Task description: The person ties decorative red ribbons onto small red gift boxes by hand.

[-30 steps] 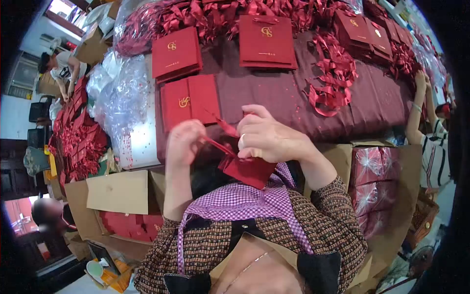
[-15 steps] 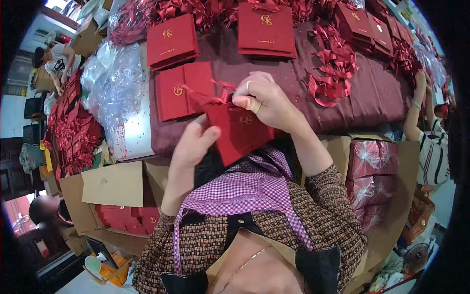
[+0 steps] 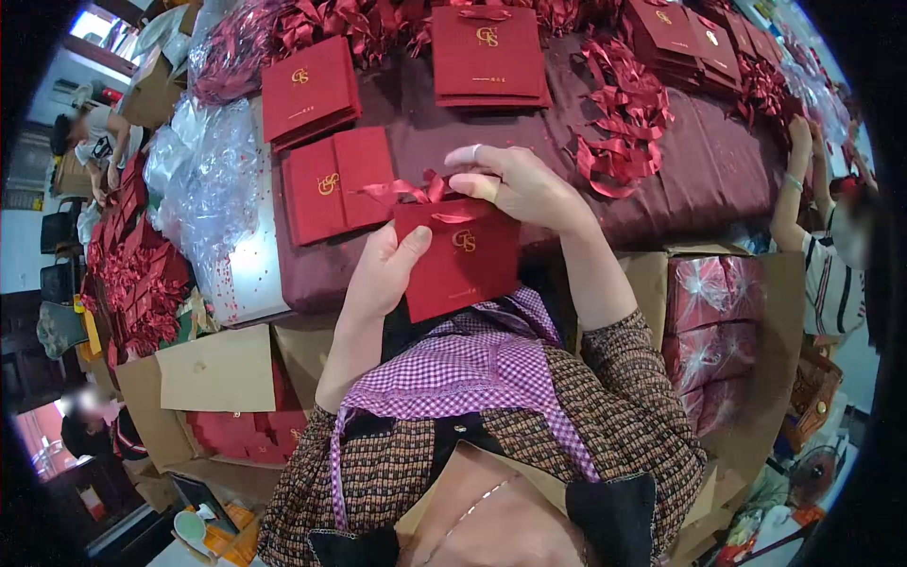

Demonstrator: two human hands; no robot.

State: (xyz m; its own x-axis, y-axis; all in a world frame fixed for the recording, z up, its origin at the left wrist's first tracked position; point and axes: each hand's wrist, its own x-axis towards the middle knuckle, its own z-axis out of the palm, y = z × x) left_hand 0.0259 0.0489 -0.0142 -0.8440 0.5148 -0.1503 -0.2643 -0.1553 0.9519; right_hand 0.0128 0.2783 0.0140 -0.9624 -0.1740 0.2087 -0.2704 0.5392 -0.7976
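A long table (image 3: 699, 175) is draped in a maroon cloth, and daylight is admitted through a window (image 3: 94, 24) at the upper left. Open cardboard boxes (image 3: 217, 373) are set below the table's near edge, and a pale wall (image 3: 21, 255) is seen at the far left.

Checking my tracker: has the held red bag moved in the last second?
Yes. The red bag rose toward the table's flat bag, its logo now facing the camera.

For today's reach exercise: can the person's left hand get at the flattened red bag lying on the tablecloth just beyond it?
Probably yes: the flattened red bag lies close ahead with nothing between, but the left hand is gripping a red gift bag.
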